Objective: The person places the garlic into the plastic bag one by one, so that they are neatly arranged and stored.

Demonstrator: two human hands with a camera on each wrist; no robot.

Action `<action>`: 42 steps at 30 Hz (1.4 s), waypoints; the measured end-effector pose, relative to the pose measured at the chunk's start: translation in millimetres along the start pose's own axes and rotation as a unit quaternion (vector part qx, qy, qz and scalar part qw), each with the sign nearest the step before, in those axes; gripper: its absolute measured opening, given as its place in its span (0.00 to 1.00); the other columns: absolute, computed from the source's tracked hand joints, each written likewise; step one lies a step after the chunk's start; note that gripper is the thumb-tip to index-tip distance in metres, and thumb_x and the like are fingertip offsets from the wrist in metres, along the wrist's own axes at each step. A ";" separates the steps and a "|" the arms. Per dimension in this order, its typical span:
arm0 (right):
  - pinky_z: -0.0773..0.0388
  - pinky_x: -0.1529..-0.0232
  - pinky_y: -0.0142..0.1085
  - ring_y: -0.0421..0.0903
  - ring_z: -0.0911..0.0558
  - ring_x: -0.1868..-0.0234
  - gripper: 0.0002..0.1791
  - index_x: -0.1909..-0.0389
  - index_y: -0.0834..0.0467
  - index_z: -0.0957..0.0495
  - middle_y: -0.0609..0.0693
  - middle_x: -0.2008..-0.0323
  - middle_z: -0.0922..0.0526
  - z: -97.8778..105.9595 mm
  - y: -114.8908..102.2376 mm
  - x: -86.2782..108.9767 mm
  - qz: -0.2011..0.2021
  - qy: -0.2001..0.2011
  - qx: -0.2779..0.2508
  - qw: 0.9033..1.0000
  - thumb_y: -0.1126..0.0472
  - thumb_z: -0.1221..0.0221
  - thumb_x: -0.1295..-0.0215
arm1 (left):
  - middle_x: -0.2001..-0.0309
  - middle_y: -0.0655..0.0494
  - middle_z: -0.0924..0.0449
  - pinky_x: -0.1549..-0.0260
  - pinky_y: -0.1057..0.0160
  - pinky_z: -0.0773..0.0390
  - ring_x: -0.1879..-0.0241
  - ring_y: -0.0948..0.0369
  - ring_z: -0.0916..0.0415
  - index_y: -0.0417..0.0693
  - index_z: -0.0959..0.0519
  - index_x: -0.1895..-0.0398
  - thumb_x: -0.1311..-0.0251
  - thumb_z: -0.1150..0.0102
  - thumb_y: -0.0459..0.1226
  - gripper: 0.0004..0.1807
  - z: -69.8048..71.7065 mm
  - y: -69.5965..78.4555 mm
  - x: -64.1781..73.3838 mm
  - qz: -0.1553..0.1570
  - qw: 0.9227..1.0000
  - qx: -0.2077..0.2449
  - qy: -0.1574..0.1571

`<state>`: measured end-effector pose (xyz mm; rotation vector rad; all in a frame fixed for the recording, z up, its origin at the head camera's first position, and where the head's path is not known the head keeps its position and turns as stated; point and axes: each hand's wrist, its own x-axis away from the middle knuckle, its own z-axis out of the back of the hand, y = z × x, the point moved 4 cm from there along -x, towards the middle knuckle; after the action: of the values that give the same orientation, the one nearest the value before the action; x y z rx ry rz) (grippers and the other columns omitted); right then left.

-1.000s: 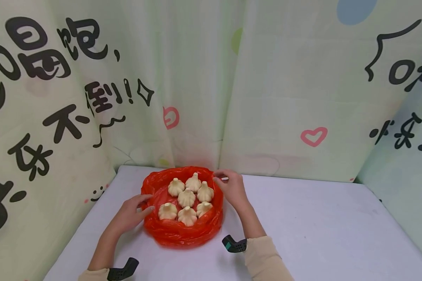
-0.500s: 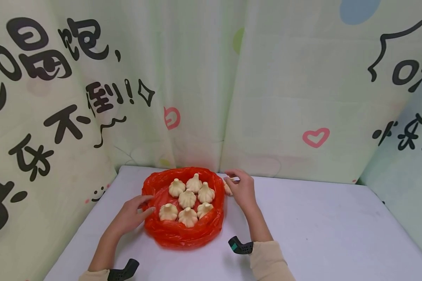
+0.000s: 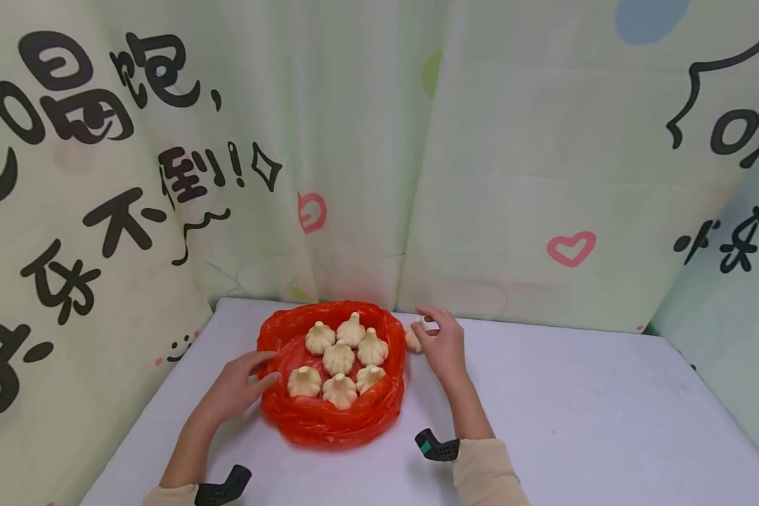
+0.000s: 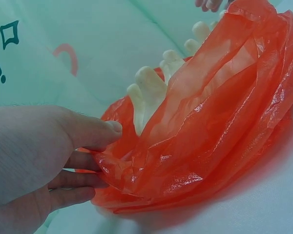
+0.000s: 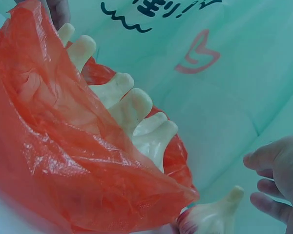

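Observation:
A red plastic bag (image 3: 332, 425) lies spread open on the table, its rim rolled into a ring. Inside sit several pale garlic bulbs (image 3: 338, 359), stems up. At the bag's left side my left hand (image 3: 228, 386) holds the rim, the thumb over the edge and the fingers outside, as the left wrist view shows. One more garlic bulb (image 5: 212, 214) with a purplish base stands outside the bag, against its right side. Next to that bulb is my right hand (image 3: 444, 348), fingers bent loosely; the right wrist view shows a gap between fingertips and stem.
White cloth covers the table (image 3: 575, 407), which stretches off to the right of the bag. A pale green curtain (image 3: 481, 176) with printed characters and hearts hangs close behind and along both sides.
My right hand has left the bag's right rim and drawn off to the right. The garlic bulb beside the bag has come into sight. The left hand stays at the bag's edge.

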<state>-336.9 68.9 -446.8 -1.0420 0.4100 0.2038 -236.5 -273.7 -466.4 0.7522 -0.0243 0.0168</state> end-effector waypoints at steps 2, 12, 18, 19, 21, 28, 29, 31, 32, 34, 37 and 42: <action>0.16 0.53 0.47 0.53 0.19 0.50 0.18 0.48 0.58 0.19 0.55 0.51 0.18 -1.3 2.1 0.5 -0.005 -0.003 0.000 1.000 0.66 0.35 0.40 | 0.37 0.41 0.29 0.54 0.51 0.16 0.41 0.44 0.29 0.46 0.30 0.35 0.39 0.38 0.41 0.28 0.2 -0.7 0.0 0.002 1.000 0.000 0.000; 0.16 0.54 0.46 0.55 0.21 0.47 0.20 0.44 0.57 0.21 0.55 0.47 0.19 -4.2 15.8 -0.8 -0.028 -0.026 0.031 0.999 0.63 0.37 0.38 | 0.36 0.41 0.30 0.54 0.51 0.16 0.40 0.43 0.29 0.47 0.30 0.35 0.38 0.39 0.41 0.28 -0.6 -3.1 -2.3 0.002 1.000 -0.002 0.001; 0.17 0.51 0.46 0.55 0.22 0.46 0.20 0.43 0.56 0.22 0.55 0.47 0.19 -5.4 21.8 -3.2 -0.045 -0.037 0.046 0.997 0.61 0.38 0.37 | 0.38 0.42 0.28 0.54 0.51 0.16 0.41 0.44 0.29 0.46 0.30 0.35 0.38 0.39 0.41 0.28 2.4 -2.7 -3.3 -0.001 1.000 0.001 0.009; 0.17 0.51 0.47 0.55 0.22 0.46 0.20 0.43 0.57 0.22 0.55 0.47 0.19 -5.6 22.4 -3.5 -0.046 -0.037 0.046 0.997 0.61 0.38 0.37 | 0.38 0.43 0.28 0.54 0.51 0.16 0.41 0.44 0.29 0.47 0.29 0.35 0.38 0.39 0.41 0.27 3.1 -2.8 -3.5 0.002 1.000 0.003 0.011; 0.17 0.50 0.47 0.54 0.22 0.46 0.20 0.43 0.57 0.22 0.56 0.48 0.19 -6.3 23.2 -3.4 -0.048 -0.038 0.044 0.997 0.61 0.38 0.37 | 0.38 0.43 0.27 0.54 0.51 0.16 0.41 0.44 0.29 0.47 0.29 0.35 0.38 0.39 0.41 0.27 4.1 -3.0 -3.7 0.003 1.000 0.003 0.013; 0.19 0.48 0.50 0.55 0.21 0.48 0.19 0.46 0.59 0.20 0.57 0.49 0.17 -7.4 28.1 -4.2 -0.030 -0.031 0.043 0.998 0.63 0.37 0.38 | 0.38 0.43 0.28 0.54 0.51 0.16 0.41 0.44 0.29 0.47 0.29 0.36 0.38 0.39 0.40 0.26 4.9 -4.8 -2.9 0.005 1.000 0.000 0.015; 0.20 0.48 0.51 0.56 0.21 0.49 0.18 0.46 0.59 0.20 0.58 0.50 0.17 -7.4 29.2 -4.8 -0.025 -0.028 0.044 0.998 0.63 0.37 0.38 | 0.38 0.43 0.28 0.54 0.51 0.16 0.41 0.45 0.29 0.47 0.29 0.36 0.38 0.39 0.41 0.26 4.8 -4.9 -3.0 0.006 1.000 0.001 0.015; 0.21 0.47 0.52 0.57 0.21 0.49 0.17 0.48 0.60 0.19 0.59 0.51 0.17 -7.2 30.5 -6.1 -0.016 -0.023 0.046 0.999 0.64 0.36 0.39 | 0.38 0.43 0.28 0.54 0.51 0.16 0.41 0.45 0.28 0.47 0.29 0.36 0.38 0.39 0.40 0.26 4.9 -4.5 -3.1 0.006 1.000 0.000 0.015; 0.21 0.47 0.52 0.57 0.20 0.49 0.17 0.48 0.60 0.19 0.59 0.51 0.17 -7.2 30.8 -6.6 -0.015 -0.023 0.047 0.999 0.64 0.36 0.39 | 0.38 0.43 0.27 0.54 0.51 0.16 0.41 0.45 0.28 0.47 0.29 0.36 0.38 0.39 0.40 0.26 4.9 -4.2 -3.2 0.005 1.000 -0.001 0.015; 0.21 0.46 0.52 0.57 0.21 0.49 0.17 0.49 0.60 0.19 0.59 0.51 0.17 -7.1 30.8 -7.4 -0.015 -0.023 0.046 0.999 0.64 0.36 0.39 | 0.39 0.43 0.27 0.53 0.51 0.16 0.41 0.45 0.28 0.47 0.29 0.36 0.38 0.39 0.40 0.26 4.8 -3.8 -3.6 0.004 1.000 -0.003 0.015; 0.20 0.47 0.51 0.57 0.21 0.49 0.17 0.48 0.59 0.19 0.58 0.51 0.17 -8.0 30.8 -7.5 -0.025 -0.030 0.046 0.998 0.63 0.37 0.38 | 0.39 0.44 0.27 0.53 0.51 0.16 0.42 0.46 0.28 0.47 0.28 0.37 0.38 0.39 0.40 0.26 4.1 -3.3 -4.2 0.005 1.000 -0.005 0.015; 0.17 0.51 0.47 0.53 0.21 0.50 0.14 0.50 0.57 0.18 0.56 0.51 0.18 -11.1 32.4 -6.4 -0.046 -0.038 0.052 0.997 0.62 0.38 0.36 | 0.39 0.44 0.27 0.54 0.51 0.16 0.41 0.46 0.28 0.48 0.28 0.36 0.38 0.39 0.41 0.26 3.7 -4.3 -3.6 0.011 1.000 -0.008 0.015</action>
<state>-356.8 75.4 -474.6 -0.9451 0.3005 0.1377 -240.0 -279.4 -466.8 0.7363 -0.0042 0.0482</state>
